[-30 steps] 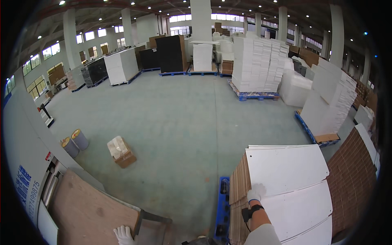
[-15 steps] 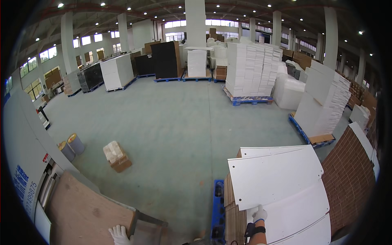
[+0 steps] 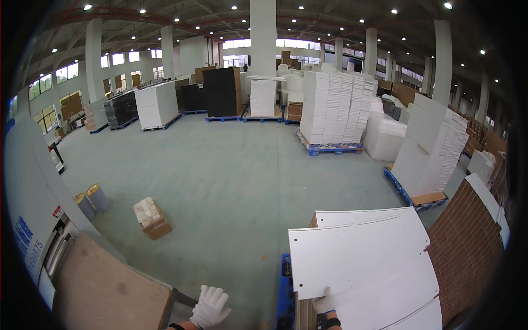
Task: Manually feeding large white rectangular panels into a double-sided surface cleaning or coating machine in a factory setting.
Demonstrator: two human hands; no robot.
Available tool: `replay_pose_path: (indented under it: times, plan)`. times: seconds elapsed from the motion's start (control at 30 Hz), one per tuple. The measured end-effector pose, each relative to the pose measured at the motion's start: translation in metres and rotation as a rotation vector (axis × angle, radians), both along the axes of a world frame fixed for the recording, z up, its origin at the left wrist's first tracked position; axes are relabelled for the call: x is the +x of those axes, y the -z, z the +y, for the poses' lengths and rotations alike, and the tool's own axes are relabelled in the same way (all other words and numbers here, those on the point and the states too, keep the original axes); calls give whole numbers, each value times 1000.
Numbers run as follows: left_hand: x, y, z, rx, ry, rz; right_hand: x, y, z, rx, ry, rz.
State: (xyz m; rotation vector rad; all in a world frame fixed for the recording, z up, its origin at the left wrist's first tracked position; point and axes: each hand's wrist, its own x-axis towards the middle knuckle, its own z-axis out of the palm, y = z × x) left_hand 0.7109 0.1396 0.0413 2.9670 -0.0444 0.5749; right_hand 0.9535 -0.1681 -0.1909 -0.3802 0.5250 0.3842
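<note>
My right hand, in a white glove, is at the near edge of the top white sheet. Its thumb lies over the sheet while the other fingers are mostly hidden, and it appears to pinch that edge. The sheet has small punched holes and juts leftward past the stack of white-faced sheets beneath. To the left, my gloved left hand hangs in the air with fingers stretched and holding nothing. It is just right of the brown-topped table.
A blue pallet supports the stack. Brown corrugated sheets stand on its right. On the floor at left are a small carton with white material on top and two drums. Loaded pallets stand farther back.
My right hand and the top sheet have shifted left and slightly nearer. My left hand has come off the brown table and moved right. The view has tilted a little.
</note>
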Motion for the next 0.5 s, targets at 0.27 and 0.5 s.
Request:
replay_pose_path:
  times: [0.27, 0.5]
  plan:
    - [58, 89, -63, -35, 300, 86, -93, -17, 53, 305, -387, 110]
    - [74, 93, -78, 253, 145, 92, -119, -92, 66, 195, -633, -110]
